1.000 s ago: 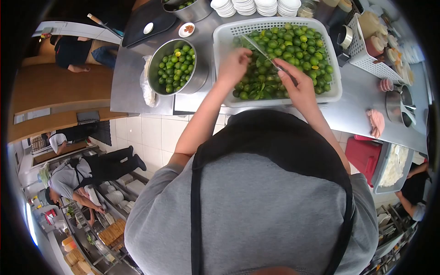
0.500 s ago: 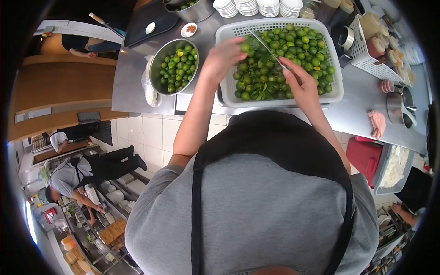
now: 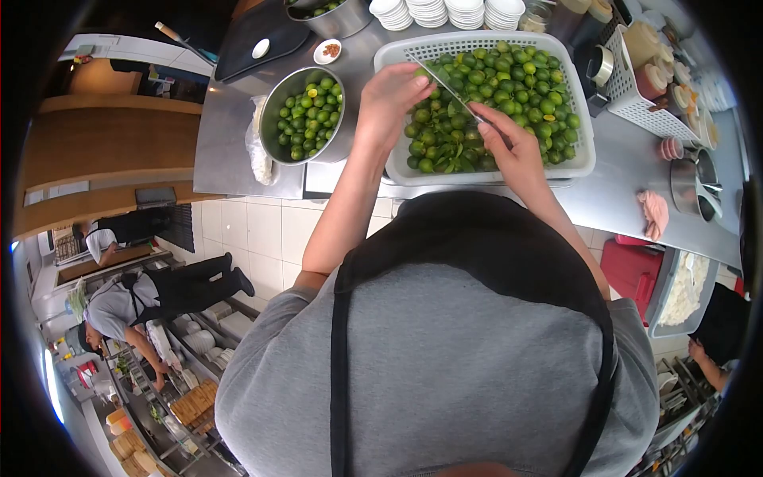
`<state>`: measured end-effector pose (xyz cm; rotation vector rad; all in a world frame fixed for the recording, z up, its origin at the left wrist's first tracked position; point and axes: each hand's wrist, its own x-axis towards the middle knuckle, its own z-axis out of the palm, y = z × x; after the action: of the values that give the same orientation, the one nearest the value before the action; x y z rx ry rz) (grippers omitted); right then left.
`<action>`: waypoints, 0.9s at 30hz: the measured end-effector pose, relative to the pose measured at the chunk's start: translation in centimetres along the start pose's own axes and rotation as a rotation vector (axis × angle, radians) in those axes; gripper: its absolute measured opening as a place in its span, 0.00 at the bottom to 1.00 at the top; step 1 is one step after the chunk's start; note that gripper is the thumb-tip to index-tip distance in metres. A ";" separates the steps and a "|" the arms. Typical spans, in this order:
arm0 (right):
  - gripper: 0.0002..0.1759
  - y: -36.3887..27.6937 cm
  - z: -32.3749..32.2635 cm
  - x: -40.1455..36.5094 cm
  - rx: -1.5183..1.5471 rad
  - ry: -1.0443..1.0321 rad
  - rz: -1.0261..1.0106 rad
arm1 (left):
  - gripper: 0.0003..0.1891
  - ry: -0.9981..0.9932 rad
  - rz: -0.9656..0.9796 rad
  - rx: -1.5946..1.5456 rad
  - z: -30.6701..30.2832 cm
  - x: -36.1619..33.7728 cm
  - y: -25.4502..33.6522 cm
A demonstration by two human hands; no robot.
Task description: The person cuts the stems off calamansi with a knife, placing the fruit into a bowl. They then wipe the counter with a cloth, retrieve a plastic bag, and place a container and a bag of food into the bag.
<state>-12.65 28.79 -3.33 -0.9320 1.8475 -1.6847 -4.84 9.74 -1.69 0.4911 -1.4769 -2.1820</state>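
A white perforated basket holds a heap of small green limes and some leaves. My left hand is closed around a green lime at the basket's left rim. In my right hand, over the heap, is the handle of a knife, and its thin blade slants up and left to the lime at my left fingertips. Whether the blade touches that lime cannot be made out. Left of the basket stands a metal bowl with more limes.
Stacked white dishes, a small dish of red bits and a metal pot stand behind. A white crate of bottles is at right. A plastic bag lies by the bowl. Other people work at left and far right.
My right hand and the knife have shifted left, with the blade now nearer my left hand. My left hand has turned and drawn slightly left. A person at upper left is gone from view.
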 end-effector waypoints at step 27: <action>0.16 -0.7 0.1 -0.5 -0.019 -0.022 -0.003 | 0.09 0.133 0.147 0.049 0.5 0.1 0.1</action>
<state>-12.12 29.09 -2.68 -0.9584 1.8518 -1.6546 -5.10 10.02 -1.39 0.5169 -1.4504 -1.9651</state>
